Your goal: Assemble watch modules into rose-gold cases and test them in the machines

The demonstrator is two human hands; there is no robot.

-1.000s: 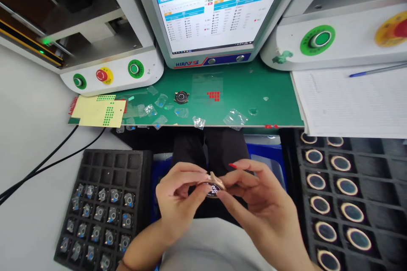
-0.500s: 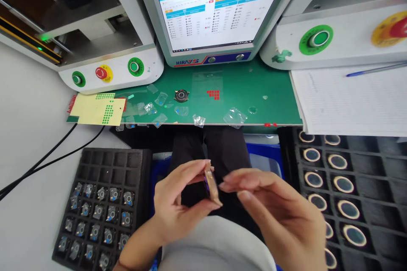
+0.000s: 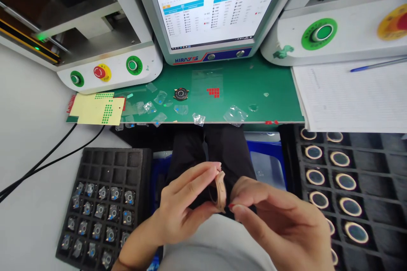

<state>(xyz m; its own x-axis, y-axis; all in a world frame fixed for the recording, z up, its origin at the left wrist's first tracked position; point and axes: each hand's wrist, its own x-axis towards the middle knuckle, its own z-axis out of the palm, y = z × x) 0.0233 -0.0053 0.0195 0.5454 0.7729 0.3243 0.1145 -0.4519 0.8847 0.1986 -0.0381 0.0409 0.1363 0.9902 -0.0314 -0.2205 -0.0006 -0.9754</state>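
Over my lap, my left hand (image 3: 184, 207) pinches a round rose-gold watch case (image 3: 220, 191) on edge between thumb and fingers. My right hand (image 3: 280, 220) is beside it, its fingertips touching the case's right side. A black foam tray (image 3: 104, 203) at the lower left holds several small metal parts with blue film. Another black tray (image 3: 349, 186) at the right holds several round gold-rimmed cases. One small round part (image 3: 181, 93) lies on the green mat (image 3: 248, 89).
A monitor (image 3: 213, 4) stands at the back between two white machines with green and red buttons (image 3: 101, 72). Peeled clear films (image 3: 235, 115) litter the mat. Yellow sticker sheets (image 3: 98, 110) lie at the left, a paper sheet with a blue pen (image 3: 375, 65) at the right.
The watch case was turned from face-up to standing on edge in my left hand. My right hand let go briefly, then came back to touch its side.
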